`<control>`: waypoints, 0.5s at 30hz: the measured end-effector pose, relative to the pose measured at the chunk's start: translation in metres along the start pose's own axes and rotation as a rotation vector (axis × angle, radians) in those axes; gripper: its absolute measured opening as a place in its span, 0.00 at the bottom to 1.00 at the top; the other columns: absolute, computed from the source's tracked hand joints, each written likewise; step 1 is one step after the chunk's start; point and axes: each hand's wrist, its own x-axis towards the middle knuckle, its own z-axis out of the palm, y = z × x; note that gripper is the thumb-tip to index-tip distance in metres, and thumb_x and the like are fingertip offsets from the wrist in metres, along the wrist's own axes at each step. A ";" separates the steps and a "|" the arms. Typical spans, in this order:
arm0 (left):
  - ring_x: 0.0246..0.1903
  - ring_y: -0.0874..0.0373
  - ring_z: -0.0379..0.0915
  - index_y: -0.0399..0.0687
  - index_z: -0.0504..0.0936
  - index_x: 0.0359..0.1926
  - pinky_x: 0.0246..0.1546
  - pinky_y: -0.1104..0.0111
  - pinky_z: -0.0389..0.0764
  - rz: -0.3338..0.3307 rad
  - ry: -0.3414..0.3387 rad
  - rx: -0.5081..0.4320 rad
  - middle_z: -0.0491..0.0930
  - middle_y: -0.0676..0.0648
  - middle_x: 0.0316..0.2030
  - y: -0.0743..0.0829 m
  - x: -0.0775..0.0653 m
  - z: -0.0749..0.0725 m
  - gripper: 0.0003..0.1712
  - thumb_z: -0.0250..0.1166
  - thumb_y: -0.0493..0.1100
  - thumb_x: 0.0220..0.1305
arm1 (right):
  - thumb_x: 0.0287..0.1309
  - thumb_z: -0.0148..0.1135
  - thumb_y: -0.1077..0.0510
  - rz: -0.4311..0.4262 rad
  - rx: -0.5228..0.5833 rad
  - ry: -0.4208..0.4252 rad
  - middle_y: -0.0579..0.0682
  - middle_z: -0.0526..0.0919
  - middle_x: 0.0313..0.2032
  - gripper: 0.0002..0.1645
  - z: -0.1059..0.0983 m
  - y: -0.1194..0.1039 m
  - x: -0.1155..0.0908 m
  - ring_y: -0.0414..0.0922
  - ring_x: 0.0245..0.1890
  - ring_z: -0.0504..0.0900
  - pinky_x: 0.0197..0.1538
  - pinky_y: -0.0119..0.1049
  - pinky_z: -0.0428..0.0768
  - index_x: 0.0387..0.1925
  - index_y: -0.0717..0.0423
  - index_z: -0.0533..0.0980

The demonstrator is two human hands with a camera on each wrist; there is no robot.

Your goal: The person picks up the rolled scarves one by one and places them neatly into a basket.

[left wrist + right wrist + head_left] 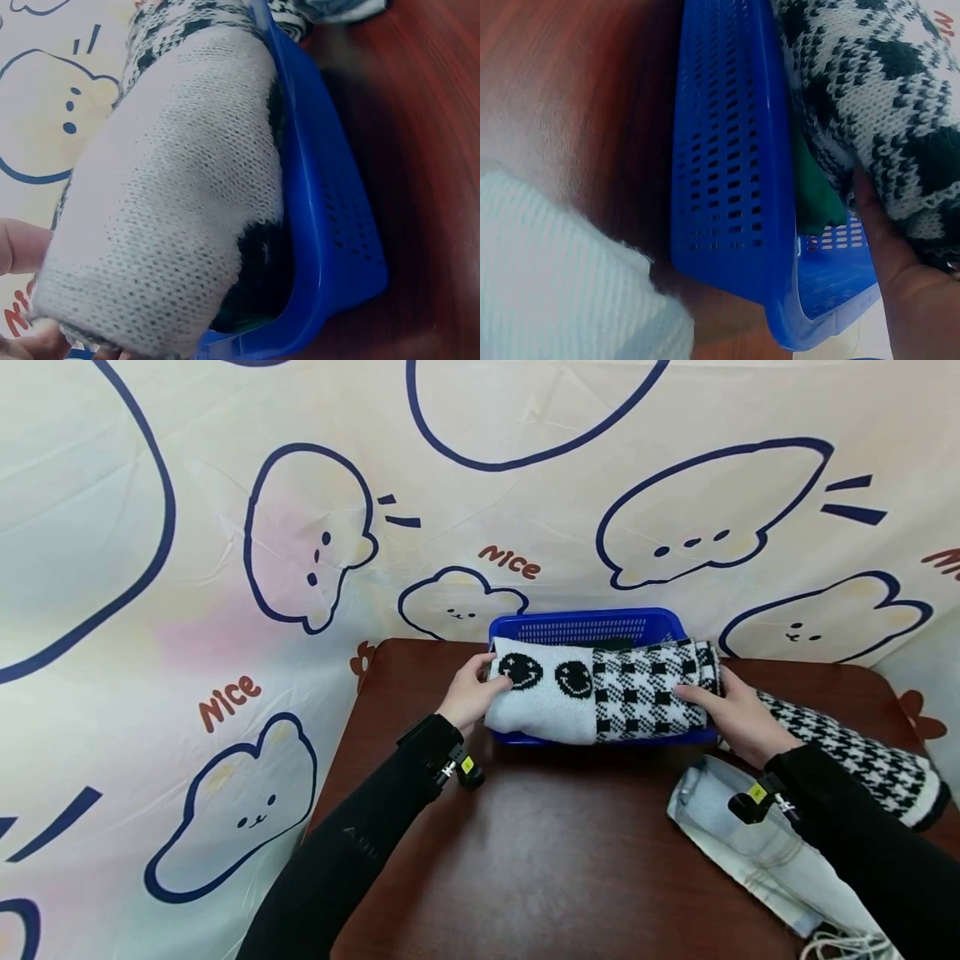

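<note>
A folded black-and-white knit garment [555, 718], part plain white with two smiley faces and part checked, lies lengthwise over a blue plastic basket [517, 631]. My left hand [468, 693] holds its left end, thumb on top and fingers mostly hidden. At the other end my right hand [742, 714] grips the checked part, thumb on the near face. In the right wrist view the garment sits above the basket's rim [776, 172], with green cloth [817, 191] beneath it inside. The left wrist view shows the white knit [172, 172] sloping within the basket wall.
On the right of the brown table [525, 860] lies a rolled houndstooth knit [847, 747]. Nearer to me is a pale folded garment [765, 852] with white cords [843, 943] by it. A cartoon-printed backdrop [315, 410] hangs behind the table.
</note>
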 end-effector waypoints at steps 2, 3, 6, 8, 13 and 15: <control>0.61 0.47 0.70 0.46 0.66 0.81 0.65 0.55 0.74 0.012 0.006 0.038 0.72 0.37 0.69 0.000 0.003 0.002 0.37 0.66 0.39 0.74 | 0.80 0.57 0.38 0.004 -0.042 0.018 0.57 0.60 0.75 0.55 0.000 0.000 0.002 0.32 0.56 0.74 0.52 0.22 0.79 0.87 0.54 0.38; 0.61 0.47 0.70 0.46 0.67 0.80 0.65 0.55 0.74 0.016 0.010 0.055 0.73 0.37 0.69 0.000 0.004 0.004 0.37 0.66 0.39 0.74 | 0.80 0.56 0.38 0.005 -0.063 0.028 0.60 0.59 0.77 0.55 0.000 0.000 0.003 0.35 0.59 0.73 0.53 0.23 0.78 0.87 0.55 0.38; 0.58 0.47 0.70 0.47 0.67 0.80 0.61 0.56 0.75 0.022 0.022 0.097 0.73 0.37 0.67 0.000 0.007 0.008 0.37 0.66 0.38 0.73 | 0.79 0.56 0.35 0.008 -0.119 0.045 0.66 0.54 0.80 0.57 0.000 -0.001 0.006 0.49 0.68 0.70 0.63 0.34 0.76 0.87 0.56 0.38; 0.56 0.48 0.71 0.48 0.68 0.80 0.57 0.58 0.76 0.026 0.029 0.117 0.74 0.37 0.66 -0.001 0.009 0.010 0.37 0.67 0.38 0.73 | 0.79 0.56 0.35 0.007 -0.144 0.048 0.68 0.52 0.81 0.58 -0.001 -0.001 0.008 0.59 0.73 0.64 0.70 0.48 0.72 0.87 0.57 0.37; 0.54 0.47 0.72 0.49 0.68 0.80 0.54 0.58 0.76 0.037 0.034 0.178 0.73 0.38 0.68 -0.001 0.013 0.015 0.38 0.67 0.40 0.72 | 0.79 0.56 0.36 -0.007 -0.179 0.037 0.71 0.49 0.82 0.58 -0.003 0.000 0.015 0.69 0.78 0.55 0.77 0.69 0.58 0.87 0.57 0.34; 0.57 0.46 0.73 0.50 0.67 0.80 0.55 0.57 0.77 0.037 0.032 0.208 0.72 0.38 0.71 -0.001 0.014 0.017 0.38 0.66 0.40 0.72 | 0.80 0.56 0.37 -0.007 -0.195 0.029 0.72 0.48 0.82 0.58 -0.003 0.001 0.017 0.69 0.78 0.54 0.77 0.70 0.57 0.87 0.58 0.34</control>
